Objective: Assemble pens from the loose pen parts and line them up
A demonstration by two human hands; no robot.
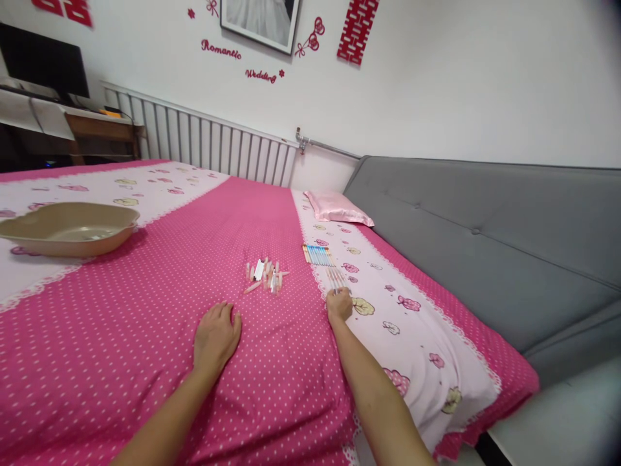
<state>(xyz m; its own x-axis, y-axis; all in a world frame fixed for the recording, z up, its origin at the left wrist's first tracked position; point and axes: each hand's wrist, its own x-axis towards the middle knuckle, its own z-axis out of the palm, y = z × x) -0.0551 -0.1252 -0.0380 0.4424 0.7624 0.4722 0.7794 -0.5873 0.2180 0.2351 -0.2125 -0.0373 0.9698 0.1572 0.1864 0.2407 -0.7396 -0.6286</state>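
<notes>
My left hand point(216, 333) lies flat and open on the pink dotted bed sheet point(145, 336), palm down, holding nothing. My right hand point(339, 304) is curled closed at the near end of a small bunch of thin pens point(336, 278) lying on the sheet's pale patterned strip. Just beyond that bunch lies a neat row of blue and orange pens point(319, 254). A loose heap of short pink and white pens and caps point(266, 275) sits between my two hands, a little farther away than the left one.
A beige heart-shaped basin point(68, 228) rests on the bed at the left. A small pink pillow point(337, 208) lies near the grey sofa back point(485, 239). A white radiator point(204, 139) runs along the far wall, with a desk and monitor point(43, 61) at far left.
</notes>
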